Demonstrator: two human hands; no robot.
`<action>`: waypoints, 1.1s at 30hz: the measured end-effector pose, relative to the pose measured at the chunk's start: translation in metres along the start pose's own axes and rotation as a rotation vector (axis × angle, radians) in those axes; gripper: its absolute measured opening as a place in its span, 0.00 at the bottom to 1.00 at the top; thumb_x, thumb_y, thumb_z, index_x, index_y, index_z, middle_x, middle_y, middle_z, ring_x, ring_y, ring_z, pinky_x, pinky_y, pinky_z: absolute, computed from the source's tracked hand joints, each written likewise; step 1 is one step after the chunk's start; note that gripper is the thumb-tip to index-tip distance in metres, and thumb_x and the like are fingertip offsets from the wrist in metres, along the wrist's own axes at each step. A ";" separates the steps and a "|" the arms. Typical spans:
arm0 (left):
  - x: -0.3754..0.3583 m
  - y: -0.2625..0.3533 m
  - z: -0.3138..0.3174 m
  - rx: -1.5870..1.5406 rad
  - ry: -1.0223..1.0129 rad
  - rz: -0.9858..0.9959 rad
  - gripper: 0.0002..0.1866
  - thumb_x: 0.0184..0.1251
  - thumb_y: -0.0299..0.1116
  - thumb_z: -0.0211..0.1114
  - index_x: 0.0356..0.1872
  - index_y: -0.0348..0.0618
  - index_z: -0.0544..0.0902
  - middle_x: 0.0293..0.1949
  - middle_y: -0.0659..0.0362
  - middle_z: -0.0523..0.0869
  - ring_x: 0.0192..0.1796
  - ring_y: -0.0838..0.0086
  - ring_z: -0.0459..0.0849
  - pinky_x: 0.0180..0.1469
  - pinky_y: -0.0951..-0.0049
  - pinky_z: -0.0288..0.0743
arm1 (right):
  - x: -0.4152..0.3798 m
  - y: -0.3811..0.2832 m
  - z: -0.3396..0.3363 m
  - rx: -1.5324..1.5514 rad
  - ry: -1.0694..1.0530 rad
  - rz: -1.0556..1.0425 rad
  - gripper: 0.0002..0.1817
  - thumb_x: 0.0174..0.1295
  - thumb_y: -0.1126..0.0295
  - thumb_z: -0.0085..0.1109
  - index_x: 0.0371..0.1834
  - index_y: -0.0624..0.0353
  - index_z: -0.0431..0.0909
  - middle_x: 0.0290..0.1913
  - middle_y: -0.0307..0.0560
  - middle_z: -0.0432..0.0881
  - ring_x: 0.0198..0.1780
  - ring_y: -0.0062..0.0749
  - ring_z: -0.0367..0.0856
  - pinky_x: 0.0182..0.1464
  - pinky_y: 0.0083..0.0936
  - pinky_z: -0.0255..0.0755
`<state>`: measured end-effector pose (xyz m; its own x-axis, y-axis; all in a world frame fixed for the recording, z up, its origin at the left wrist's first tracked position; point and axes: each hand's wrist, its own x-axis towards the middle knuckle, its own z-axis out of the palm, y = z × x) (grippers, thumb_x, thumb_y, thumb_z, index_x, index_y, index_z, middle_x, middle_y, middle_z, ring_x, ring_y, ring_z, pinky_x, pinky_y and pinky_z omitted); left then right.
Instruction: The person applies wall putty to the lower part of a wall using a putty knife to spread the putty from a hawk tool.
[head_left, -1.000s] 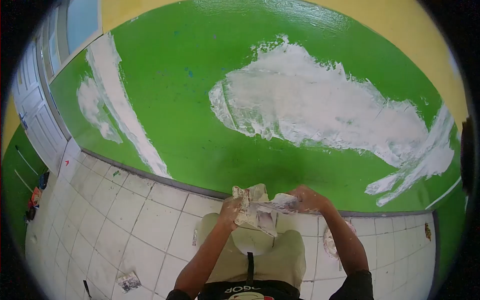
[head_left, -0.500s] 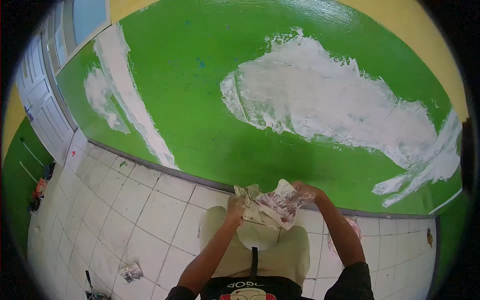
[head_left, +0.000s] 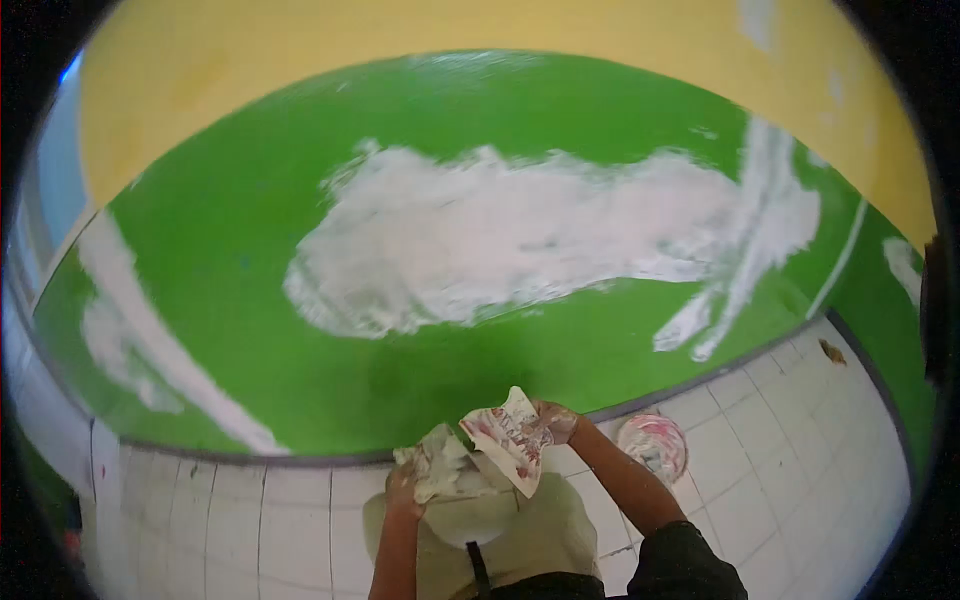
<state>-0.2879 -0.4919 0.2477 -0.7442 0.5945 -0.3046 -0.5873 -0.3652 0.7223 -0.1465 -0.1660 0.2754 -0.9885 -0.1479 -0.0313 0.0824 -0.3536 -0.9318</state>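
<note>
Left hand (head_left: 404,486) gripping smeared card (head_left: 440,470), right hand (head_left: 556,421) perhaps scraper (head_left: 508,438)

Above and beyond the hands rises a green wall (head_left: 250,250) with a broad white filler patch (head_left: 500,240) smeared across it, yellow paint above. Just right of them a small paint-stained bucket (head_left: 652,445) sits on white floor tiles (head_left: 800,440).

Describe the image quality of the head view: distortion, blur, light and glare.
Head view: strong fisheye bends the green wall and tiled floor into arcs, with a black vignette at the corners; slight softness overall, most at the left edge; even, diffuse light, a faint sheen along the wall's top; soft shadow below the white patch; both hands, left and right, reasonably sharp.
</note>
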 end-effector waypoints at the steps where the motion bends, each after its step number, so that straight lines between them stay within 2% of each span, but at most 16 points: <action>1: -0.014 0.014 0.014 0.005 0.031 -0.042 0.15 0.66 0.32 0.60 0.52 0.39 0.78 0.47 0.54 0.84 0.46 0.61 0.85 0.46 0.58 0.81 | -0.012 0.000 0.002 0.139 0.112 -0.128 0.26 0.55 0.70 0.66 0.58 0.66 0.73 0.48 0.51 0.83 0.45 0.35 0.84 0.48 0.30 0.80; 3: -0.023 0.013 0.041 0.013 0.034 -0.105 0.16 0.66 0.33 0.60 0.52 0.35 0.78 0.45 0.53 0.85 0.45 0.65 0.86 0.43 0.64 0.84 | -0.063 -0.048 0.035 0.274 0.291 -0.381 0.27 0.56 0.73 0.60 0.61 0.69 0.68 0.50 0.53 0.81 0.45 0.41 0.84 0.48 0.39 0.82; 5: -0.022 0.008 0.037 1.121 -0.408 0.827 0.15 0.65 0.32 0.60 0.51 0.38 0.80 0.43 0.55 0.86 0.42 0.66 0.87 0.41 0.65 0.84 | -0.099 -0.050 -0.009 0.410 0.243 -0.626 0.26 0.55 0.74 0.56 0.58 0.72 0.68 0.49 0.56 0.80 0.47 0.43 0.83 0.48 0.40 0.82; 6: -0.027 0.007 0.054 1.122 -0.430 0.829 0.15 0.65 0.32 0.60 0.51 0.38 0.80 0.43 0.55 0.86 0.42 0.66 0.87 0.41 0.65 0.84 | -0.126 -0.067 -0.018 0.408 0.269 -0.725 0.26 0.54 0.75 0.56 0.58 0.73 0.67 0.49 0.57 0.80 0.46 0.44 0.84 0.47 0.40 0.83; 8: -0.038 0.007 0.095 0.012 -0.191 -0.173 0.15 0.65 0.36 0.59 0.49 0.40 0.81 0.42 0.55 0.87 0.39 0.66 0.88 0.39 0.65 0.84 | -0.172 -0.115 -0.021 0.471 0.531 -0.924 0.23 0.55 0.76 0.56 0.55 0.72 0.69 0.47 0.58 0.81 0.43 0.44 0.84 0.44 0.40 0.83; 11: -0.029 -0.003 0.107 -0.082 -0.288 -0.318 0.17 0.65 0.40 0.58 0.49 0.40 0.81 0.43 0.54 0.87 0.40 0.67 0.88 0.40 0.65 0.84 | -0.221 -0.187 -0.040 0.193 1.126 -1.182 0.17 0.60 0.77 0.56 0.52 0.71 0.73 0.38 0.52 0.83 0.39 0.41 0.85 0.41 0.38 0.82; 14: -0.021 -0.016 0.120 0.014 -0.296 -0.282 0.21 0.65 0.42 0.58 0.52 0.38 0.79 0.46 0.52 0.86 0.43 0.64 0.87 0.44 0.62 0.84 | -0.257 -0.226 -0.081 -0.036 1.327 -1.241 0.11 0.63 0.75 0.57 0.45 0.71 0.77 0.35 0.46 0.83 0.43 0.38 0.84 0.41 0.35 0.78; 19: -0.059 -0.003 0.196 -0.041 -0.358 -0.300 0.22 0.66 0.38 0.58 0.57 0.34 0.76 0.49 0.50 0.85 0.46 0.61 0.87 0.48 0.62 0.84 | -0.231 -0.262 -0.165 -1.459 2.285 -0.871 0.11 0.63 0.72 0.55 0.41 0.71 0.80 0.29 0.60 0.82 0.27 0.47 0.80 0.32 0.36 0.72; 21: -0.064 -0.002 0.212 0.012 -0.381 -0.272 0.23 0.66 0.39 0.57 0.57 0.34 0.75 0.50 0.49 0.84 0.46 0.61 0.87 0.49 0.62 0.83 | -0.184 -0.262 -0.149 -1.205 1.989 -0.669 0.22 0.52 0.76 0.55 0.54 0.62 0.79 0.37 0.59 0.83 0.30 0.51 0.79 0.32 0.41 0.71; 22: -0.068 -0.001 0.224 -0.066 -0.343 -0.268 0.23 0.67 0.38 0.55 0.58 0.33 0.74 0.51 0.48 0.84 0.48 0.60 0.86 0.51 0.60 0.82 | -0.149 -0.245 -0.150 -1.370 1.911 -1.117 0.28 0.50 0.77 0.55 0.60 0.57 0.76 0.46 0.57 0.83 0.30 0.50 0.79 0.32 0.40 0.73; 23: -0.068 -0.003 0.233 -0.144 -0.303 -0.266 0.23 0.68 0.38 0.54 0.59 0.32 0.74 0.53 0.47 0.83 0.49 0.59 0.85 0.54 0.59 0.81 | -0.125 -0.232 -0.117 -1.330 1.858 -0.702 0.32 0.49 0.79 0.54 0.64 0.55 0.73 0.52 0.56 0.82 0.34 0.48 0.81 0.34 0.39 0.75; 24: -0.064 -0.005 0.234 -0.140 -0.301 -0.268 0.23 0.68 0.38 0.54 0.59 0.32 0.74 0.53 0.47 0.83 0.49 0.59 0.85 0.54 0.59 0.81 | -0.099 -0.209 -0.104 -1.400 1.822 -0.737 0.34 0.48 0.79 0.54 0.65 0.56 0.71 0.53 0.58 0.81 0.39 0.49 0.82 0.38 0.38 0.77; 29: -0.061 -0.006 0.226 -0.113 -0.342 -0.286 0.24 0.66 0.37 0.57 0.60 0.34 0.73 0.56 0.49 0.81 0.52 0.59 0.84 0.56 0.59 0.79 | -0.116 -0.158 -0.055 -1.265 1.358 -1.060 0.25 0.52 0.76 0.56 0.57 0.62 0.77 0.50 0.62 0.82 0.44 0.47 0.83 0.41 0.36 0.77; 31: -0.074 -0.006 0.252 -0.116 -0.330 -0.261 0.24 0.66 0.37 0.57 0.60 0.34 0.74 0.55 0.49 0.81 0.52 0.60 0.84 0.55 0.59 0.79 | -0.161 -0.167 -0.069 -0.650 1.395 -0.896 0.16 0.60 0.72 0.54 0.50 0.65 0.80 0.43 0.56 0.85 0.41 0.33 0.83 0.40 0.32 0.75; 32: -0.078 -0.006 0.259 -0.106 -0.316 -0.233 0.23 0.66 0.37 0.57 0.59 0.34 0.74 0.55 0.50 0.81 0.51 0.60 0.84 0.55 0.60 0.80 | -0.190 -0.172 -0.102 -0.997 1.649 -0.852 0.15 0.67 0.66 0.52 0.45 0.67 0.81 0.34 0.50 0.85 0.37 0.25 0.79 0.38 0.28 0.73; 33: -0.078 -0.007 0.257 -0.110 -0.311 -0.229 0.23 0.66 0.37 0.57 0.59 0.34 0.74 0.55 0.50 0.81 0.51 0.60 0.84 0.55 0.60 0.80 | -0.204 -0.200 -0.123 -0.665 1.665 -1.176 0.14 0.67 0.66 0.52 0.39 0.68 0.81 0.27 0.50 0.83 0.31 0.28 0.80 0.35 0.31 0.72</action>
<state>-0.1442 -0.3520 0.4260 -0.4683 0.8518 -0.2349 -0.7698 -0.2628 0.5817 0.0235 0.0481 0.4239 0.2717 0.7128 0.6466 -0.1725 0.6971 -0.6959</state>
